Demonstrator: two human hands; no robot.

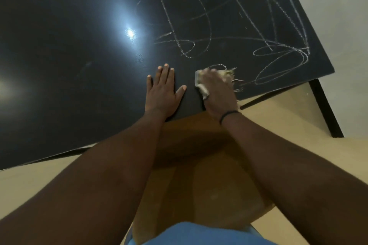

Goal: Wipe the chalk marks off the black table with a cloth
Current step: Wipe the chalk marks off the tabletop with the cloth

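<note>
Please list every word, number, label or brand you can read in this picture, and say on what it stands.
There are none. The chalk marks on the black table are only scribbled lines and loops, not letters or numbers. The cloth under the right hand shows no readable label.

Looking down, I see both my forearms bare, no sleeves. A thin black band [229,116] circles my right wrist, right of centre. At the bottom edge shows blue clothing [191,233] I wear.
</note>
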